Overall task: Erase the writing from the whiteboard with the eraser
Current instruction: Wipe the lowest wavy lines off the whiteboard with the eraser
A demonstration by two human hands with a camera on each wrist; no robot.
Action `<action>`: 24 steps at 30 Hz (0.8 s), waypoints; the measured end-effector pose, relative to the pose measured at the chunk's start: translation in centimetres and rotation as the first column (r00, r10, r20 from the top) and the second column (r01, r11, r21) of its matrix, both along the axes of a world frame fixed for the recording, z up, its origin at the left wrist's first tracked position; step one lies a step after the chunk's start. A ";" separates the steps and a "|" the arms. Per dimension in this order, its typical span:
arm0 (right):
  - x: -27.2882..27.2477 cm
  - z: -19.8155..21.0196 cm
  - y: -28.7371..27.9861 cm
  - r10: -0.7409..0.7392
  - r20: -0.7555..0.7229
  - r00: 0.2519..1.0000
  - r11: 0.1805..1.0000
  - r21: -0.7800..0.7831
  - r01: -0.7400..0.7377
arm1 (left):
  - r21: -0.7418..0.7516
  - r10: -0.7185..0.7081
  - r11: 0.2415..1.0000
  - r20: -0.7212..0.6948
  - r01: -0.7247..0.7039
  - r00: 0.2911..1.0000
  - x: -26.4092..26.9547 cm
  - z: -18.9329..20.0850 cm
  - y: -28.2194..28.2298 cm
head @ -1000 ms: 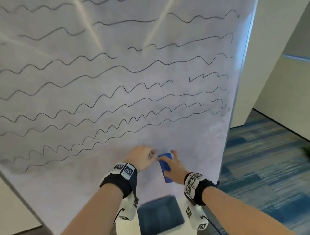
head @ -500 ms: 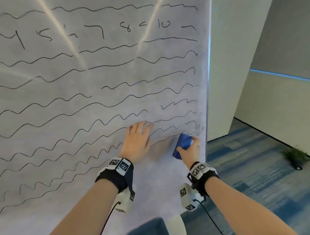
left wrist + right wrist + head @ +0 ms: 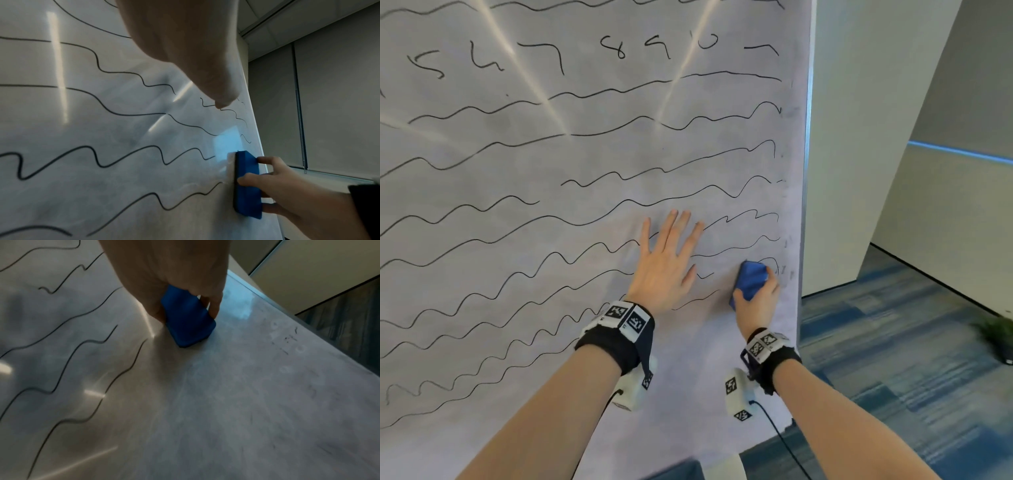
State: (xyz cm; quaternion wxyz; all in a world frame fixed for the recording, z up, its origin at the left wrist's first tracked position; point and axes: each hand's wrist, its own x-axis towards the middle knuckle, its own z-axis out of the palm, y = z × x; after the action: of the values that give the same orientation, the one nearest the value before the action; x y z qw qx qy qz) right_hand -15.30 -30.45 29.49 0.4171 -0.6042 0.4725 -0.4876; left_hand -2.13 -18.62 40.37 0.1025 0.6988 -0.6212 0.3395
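The right hand (image 3: 755, 305) hides part of the blue eraser (image 3: 751, 279).

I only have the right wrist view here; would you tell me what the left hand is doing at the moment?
Observer: The left hand lies flat on the whiteboard, fingers spread, left of the eraser.
Operator: Thank you. What is written higher up the board?
Observer: A row of handwritten digits runs near the top, above the wavy lines.
Operator: And is the eraser really against the surface?
Observer: Yes; the left wrist view shows the eraser edge-on, pressed to the board by the right hand.
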 end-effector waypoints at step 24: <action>-1.2 -4.7 0.8 0.067 -0.145 0.987 0.997 -0.026 -0.071 | 0.026 -0.037 0.999 0.032 0.037 0.999 -1.8 -0.4 -3.3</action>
State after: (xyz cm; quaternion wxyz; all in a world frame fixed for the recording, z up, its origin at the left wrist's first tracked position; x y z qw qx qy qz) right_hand -16.50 -29.66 24.80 0.3894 -0.6601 0.4725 -0.4352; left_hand -3.98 -21.93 39.99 0.0899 0.6829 -0.6398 0.3408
